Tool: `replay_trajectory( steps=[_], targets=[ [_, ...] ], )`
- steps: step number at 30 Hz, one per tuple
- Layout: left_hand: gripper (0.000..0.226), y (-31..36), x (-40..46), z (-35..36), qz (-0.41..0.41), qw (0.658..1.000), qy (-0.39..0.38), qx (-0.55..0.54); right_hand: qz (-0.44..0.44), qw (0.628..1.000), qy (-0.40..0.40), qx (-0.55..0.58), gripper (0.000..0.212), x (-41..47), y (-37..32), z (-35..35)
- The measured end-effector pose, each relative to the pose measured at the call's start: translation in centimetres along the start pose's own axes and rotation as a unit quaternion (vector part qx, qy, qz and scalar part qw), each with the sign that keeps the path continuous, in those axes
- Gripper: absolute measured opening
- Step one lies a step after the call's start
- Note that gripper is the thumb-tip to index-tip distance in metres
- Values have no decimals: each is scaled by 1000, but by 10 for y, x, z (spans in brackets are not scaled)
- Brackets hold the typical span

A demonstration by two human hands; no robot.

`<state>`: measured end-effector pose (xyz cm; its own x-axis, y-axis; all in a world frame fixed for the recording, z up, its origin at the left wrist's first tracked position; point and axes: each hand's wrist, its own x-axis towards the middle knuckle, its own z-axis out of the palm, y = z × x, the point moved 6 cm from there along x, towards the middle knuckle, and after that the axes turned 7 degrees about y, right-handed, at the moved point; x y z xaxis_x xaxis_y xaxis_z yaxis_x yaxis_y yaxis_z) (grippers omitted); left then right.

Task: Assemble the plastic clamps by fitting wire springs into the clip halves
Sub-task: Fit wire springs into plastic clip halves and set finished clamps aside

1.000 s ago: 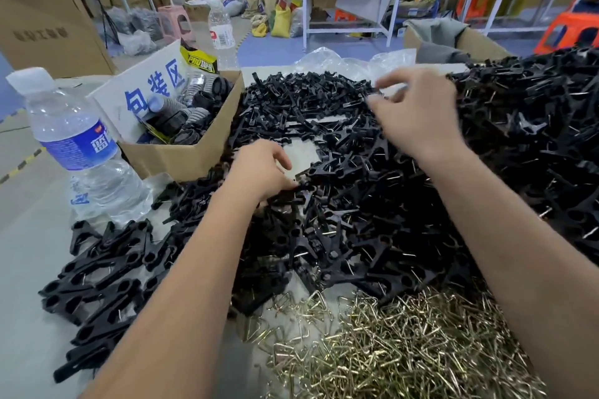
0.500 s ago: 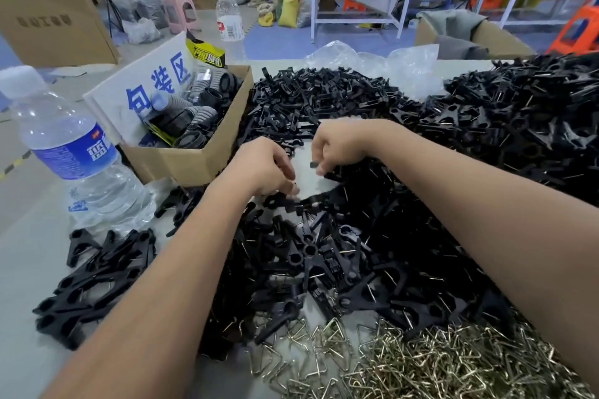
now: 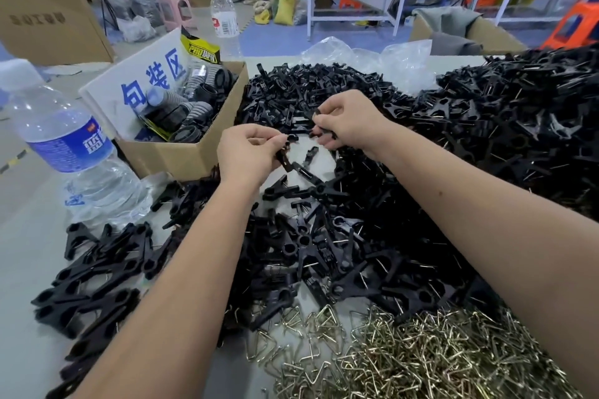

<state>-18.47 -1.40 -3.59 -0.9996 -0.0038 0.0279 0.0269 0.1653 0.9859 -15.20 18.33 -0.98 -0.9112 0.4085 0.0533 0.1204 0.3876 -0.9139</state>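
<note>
From where I sit, the water bottle (image 3: 69,152) stands at the far left, well apart from the work, likely so it stays out of the way; the finished clamps (image 3: 97,282) lie in a loose row beside it, I judge set aside there to keep them from mixing with loose parts; the cardboard box (image 3: 181,152) behind holds dark rolls I can't identify. The left hand (image 3: 248,152) pinches one black clip half (image 3: 287,152) between thumb and fingertips, raised over the bare patch of table (image 3: 26,236), probably for a clear view of the joint; the right hand (image 3: 348,121) curls round a second black piece (image 3: 319,131), close enough that I think mating comes next; whether a spring is already seated I cannot tell. The pile of clip halves (image 3: 486,146) spreads right; the wire springs (image 3: 421,356) sit nearest, within easy reach.
</note>
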Motion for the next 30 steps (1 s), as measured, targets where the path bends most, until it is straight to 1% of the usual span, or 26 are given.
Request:
replay_trajectory(
  steps=[3,5,7,9,11,13,14,16,18,20,22,24,26,28,30],
  targets=[
    [5,-5,-6,-4,-44,996,23,-72,-18,998,54,25,12,-11,-3,-7],
    [4,-5,-11,-7,-86,986,33,-136,-32,995,63,67,12,-29,-5,-10],
    [4,-2,-19,-10,-123,971,34,-204,-26,990,59,123,15,-54,-2,-11],
    [1,-1,-31,-9,-155,952,16,-262,-22,983,52,175,14,-83,2,-13],
    [8,-1,-44,-5,-180,937,-18,-299,-37,976,50,207,10,-113,4,-16],
    [13,-1,-60,-1,-190,925,-59,-323,-56,971,39,227,12,-141,8,-19],
    [15,-1,-69,1,-181,924,-77,-328,-61,969,30,236,16,-154,11,-20],
    [15,-2,-83,3,-142,931,-101,-320,-57,965,21,255,23,-173,21,-24],
    [12,-3,-97,4,-108,940,-122,-299,-44,960,33,274,19,-186,32,-29],
    [13,-5,-109,7,-93,943,-145,-283,-47,960,54,269,12,-194,42,-34],
    [13,-6,-118,8,-65,949,-159,-264,-51,959,64,270,12,-198,49,-35],
    [15,-5,-126,9,-13,959,-168,-226,-57,959,63,272,17,-199,52,-33],
    [16,-3,-130,10,32,965,-183,-185,-68,960,63,265,28,-199,54,-32],
    [16,-1,-132,12,48,964,-199,-170,-75,958,66,269,34,-200,55,-32],
    [16,1,-131,13,58,964,-201,-167,-84,957,80,266,32,-201,57,-33]
  ],
)
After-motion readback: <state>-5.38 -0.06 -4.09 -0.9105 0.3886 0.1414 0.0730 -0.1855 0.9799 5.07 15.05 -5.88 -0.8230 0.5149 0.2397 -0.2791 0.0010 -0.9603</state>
